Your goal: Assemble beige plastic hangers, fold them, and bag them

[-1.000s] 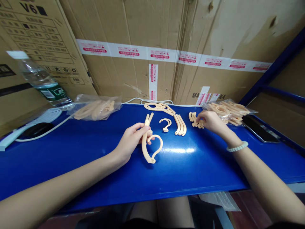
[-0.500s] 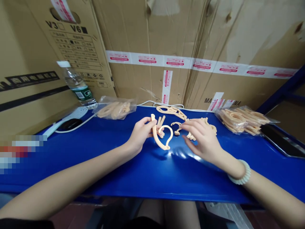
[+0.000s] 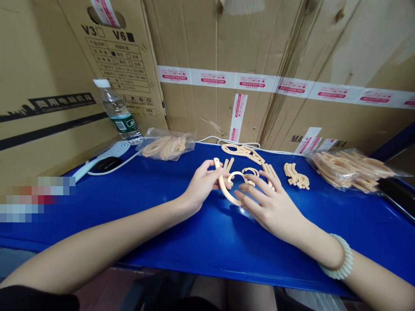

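A beige curved hanger arm with a hook (image 3: 228, 194), which looks like part of a folding clothes hanger, is held up above the blue table. My left hand (image 3: 201, 183) pinches the arm's upper end between thumb and fingers. From the right, my right hand (image 3: 270, 205) reaches the lower end, where hook and arm meet, its thumb and forefinger closed there and the other fingers loosely spread. Those fingers cover the hook's right side. Just behind lie a loose hook (image 3: 251, 171) and some straight beige pieces (image 3: 228, 165).
Farther back on the table (image 3: 181, 233) lies a folded hanger (image 3: 243, 151). A stack of curved pieces (image 3: 296, 176) sits to the right. Bagged hangers (image 3: 346, 168) and another bag (image 3: 168, 147) flank the work area. A water bottle (image 3: 121, 116) stands by the cardboard boxes (image 3: 207, 39).
My right hand has moved left and closed on the hanger arm's lower end, uncovering the stack behind it. My left hand keeps its hold. The view has shifted slightly left.
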Motion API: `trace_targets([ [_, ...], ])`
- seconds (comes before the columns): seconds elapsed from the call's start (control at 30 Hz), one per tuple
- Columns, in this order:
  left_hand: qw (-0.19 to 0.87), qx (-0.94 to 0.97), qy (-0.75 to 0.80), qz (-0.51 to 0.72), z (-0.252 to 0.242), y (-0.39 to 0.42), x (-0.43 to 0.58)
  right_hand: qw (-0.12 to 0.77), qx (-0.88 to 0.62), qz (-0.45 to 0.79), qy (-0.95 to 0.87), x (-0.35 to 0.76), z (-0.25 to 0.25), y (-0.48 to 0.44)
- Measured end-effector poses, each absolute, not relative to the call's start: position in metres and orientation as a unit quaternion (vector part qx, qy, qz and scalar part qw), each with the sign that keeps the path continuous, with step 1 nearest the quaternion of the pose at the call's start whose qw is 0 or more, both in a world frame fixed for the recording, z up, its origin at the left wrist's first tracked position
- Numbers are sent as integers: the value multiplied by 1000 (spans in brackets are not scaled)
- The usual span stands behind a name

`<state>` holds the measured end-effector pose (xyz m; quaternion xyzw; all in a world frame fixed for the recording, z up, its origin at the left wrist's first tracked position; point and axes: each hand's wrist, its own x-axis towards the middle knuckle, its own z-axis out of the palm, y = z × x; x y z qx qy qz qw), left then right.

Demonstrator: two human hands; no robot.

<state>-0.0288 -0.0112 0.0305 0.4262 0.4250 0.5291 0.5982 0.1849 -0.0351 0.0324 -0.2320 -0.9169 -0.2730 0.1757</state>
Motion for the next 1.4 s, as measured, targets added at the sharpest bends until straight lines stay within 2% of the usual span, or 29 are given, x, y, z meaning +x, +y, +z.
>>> trace_targets([
  [0.17, 592, 438, 399, 545, 30, -11, -27, 192, -235, -226, -925, 191, 40, -33],
  [0.3, 529, 452, 401, 596, 27, -10, -27, 233, -260, -168, -922, 198, 45, -33],
  [0.37, 442, 512, 405, 615, 24, -10, -29, 253, -267, -168, -915, 200, 47, -33],
  [0.47, 230, 662, 395, 593, 19, -11, -32, 261, -279, -175, -907, 200, 46, -34],
  [0.57, 46, 808, 338, 480, 16, -14, -35, 260, -283, -181, -906, 199, 43, -33],
  [0.63, -7, 865, 298, 405, 14, -16, -36, 260, -280, -188, -905, 199, 41, -33],
  [0.77, -24, 900, 279, 333, 13, -21, -34, 252, -272, -197, -908, 197, 40, -36],
  [1.0, -67, 920, 259, 288, 10, -25, -29, 252, -240, -225, -910, 194, 37, -42],
  [1.1, -81, 928, 255, 259, 8, -25, -29, 251, -228, -201, -919, 194, 34, -41],
  [1.27, -41, 934, 253, 248, 11, -24, -30, 259, -238, -119, -929, 194, 31, -39],
  [1.4, 42, 926, 254, 277, 16, -23, -32, 284, -242, -52, -926, 194, 32, -39],
])
